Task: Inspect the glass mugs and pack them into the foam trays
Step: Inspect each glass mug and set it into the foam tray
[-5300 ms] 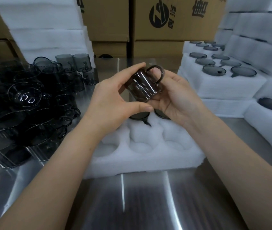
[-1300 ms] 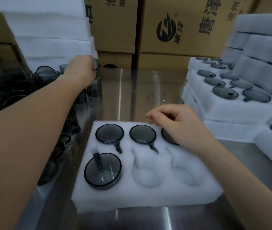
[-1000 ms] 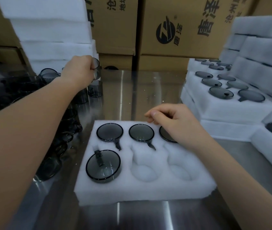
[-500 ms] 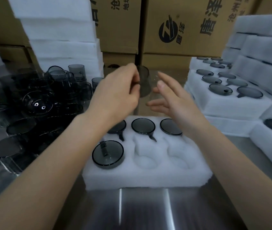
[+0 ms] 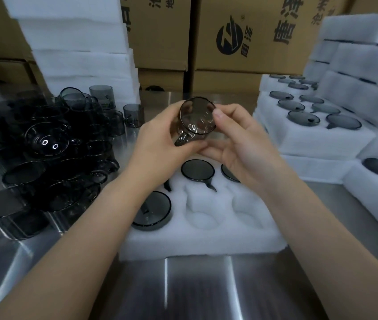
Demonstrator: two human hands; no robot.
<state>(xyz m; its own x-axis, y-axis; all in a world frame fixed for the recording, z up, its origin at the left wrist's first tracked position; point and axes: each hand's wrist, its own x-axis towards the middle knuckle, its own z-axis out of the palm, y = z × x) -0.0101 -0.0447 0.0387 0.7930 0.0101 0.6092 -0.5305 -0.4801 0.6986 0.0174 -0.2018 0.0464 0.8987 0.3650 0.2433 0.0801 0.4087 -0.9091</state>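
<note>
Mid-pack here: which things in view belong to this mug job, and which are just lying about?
In the job: glass mug held by left hand and right hand; foam tray in front, two pockets free; loose mugs at left.
Lying about: cardboard boxes behind; foam stack back left; filled trays at right.

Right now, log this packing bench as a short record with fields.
Held: smoky glass mug, gripped by left hand and right hand above the foam tray
Tray base: steel table
Packed: front-left mug; back-row mugs, partly hidden by the arms
Empty: front middle pocket; front right pocket
Left side: loose mugs piled
Right side: filled trays stacked
</note>
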